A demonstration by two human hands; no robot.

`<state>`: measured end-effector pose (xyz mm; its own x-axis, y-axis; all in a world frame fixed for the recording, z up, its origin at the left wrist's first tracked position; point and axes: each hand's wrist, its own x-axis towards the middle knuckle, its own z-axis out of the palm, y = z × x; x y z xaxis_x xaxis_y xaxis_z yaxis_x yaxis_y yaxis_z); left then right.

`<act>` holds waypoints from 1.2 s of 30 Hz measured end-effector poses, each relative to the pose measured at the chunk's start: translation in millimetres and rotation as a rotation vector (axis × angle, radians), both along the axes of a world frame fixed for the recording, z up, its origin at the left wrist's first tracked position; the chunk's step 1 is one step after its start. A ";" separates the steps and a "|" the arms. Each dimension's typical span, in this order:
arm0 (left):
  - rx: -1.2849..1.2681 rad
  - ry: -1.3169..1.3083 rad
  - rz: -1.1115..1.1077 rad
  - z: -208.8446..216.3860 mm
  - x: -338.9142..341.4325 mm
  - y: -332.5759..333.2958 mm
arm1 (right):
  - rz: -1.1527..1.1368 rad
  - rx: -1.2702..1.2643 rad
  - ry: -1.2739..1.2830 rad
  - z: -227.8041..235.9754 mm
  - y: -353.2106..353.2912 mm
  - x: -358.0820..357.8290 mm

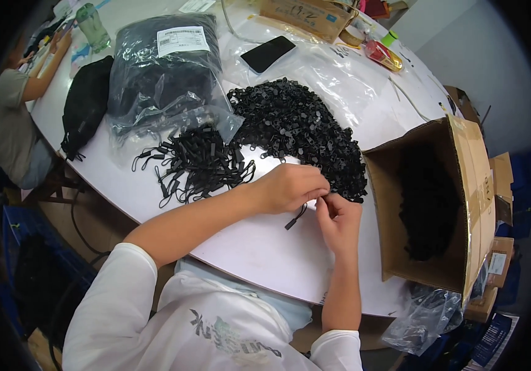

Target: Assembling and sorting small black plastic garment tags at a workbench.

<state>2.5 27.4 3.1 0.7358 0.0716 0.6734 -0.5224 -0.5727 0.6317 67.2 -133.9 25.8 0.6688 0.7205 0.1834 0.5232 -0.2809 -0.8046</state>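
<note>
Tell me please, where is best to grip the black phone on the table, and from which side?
Probably grip the black phone by its two long edges, coming from above. It lies flat on clear plastic sheeting, screen up, so only the thin sides offer a pinch. Its near side looks free; the black bag lies to its left.
</note>
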 end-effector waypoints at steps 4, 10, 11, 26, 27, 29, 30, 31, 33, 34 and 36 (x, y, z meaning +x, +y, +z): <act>0.095 0.285 -0.073 -2.8 -2.2 8.6 | 0.166 -0.033 -0.299 8.8 -0.8 5.1; 0.060 0.251 -0.110 2.5 3.2 32.2 | 0.236 -0.116 -0.259 26.2 -10.5 12.5; 0.052 0.246 -0.125 0.2 2.1 32.5 | 0.224 -0.129 -0.261 26.1 -12.6 13.7; 0.104 0.502 0.347 -3.9 1.0 29.6 | -0.291 -0.410 -0.053 -5.3 -71.4 -42.6; 0.186 0.487 0.375 -7.7 0.5 29.4 | -0.204 -0.542 -0.243 -2.6 -50.3 -48.5; 0.276 0.477 0.407 -15.4 -1.4 31.0 | -0.119 -0.624 -0.452 -4.9 -11.8 -54.8; 0.342 0.517 0.379 -15.4 1.7 28.9 | -0.129 -0.624 -0.451 -2.9 -0.6 -55.0; 0.408 0.557 0.353 -15.5 4.0 27.2 | -0.052 -0.712 -0.438 -1.2 8.9 -54.8; 0.437 0.568 0.358 -10.1 6.5 22.3 | 0.020 -0.798 -0.430 2.6 13.2 -50.1; 0.462 0.587 0.369 -7.7 6.6 20.4 | 0.105 -0.843 -0.451 4.0 12.9 -47.6; 0.472 0.594 0.374 -7.0 6.9 18.8 | 0.196 -0.885 -0.482 5.2 11.5 -42.6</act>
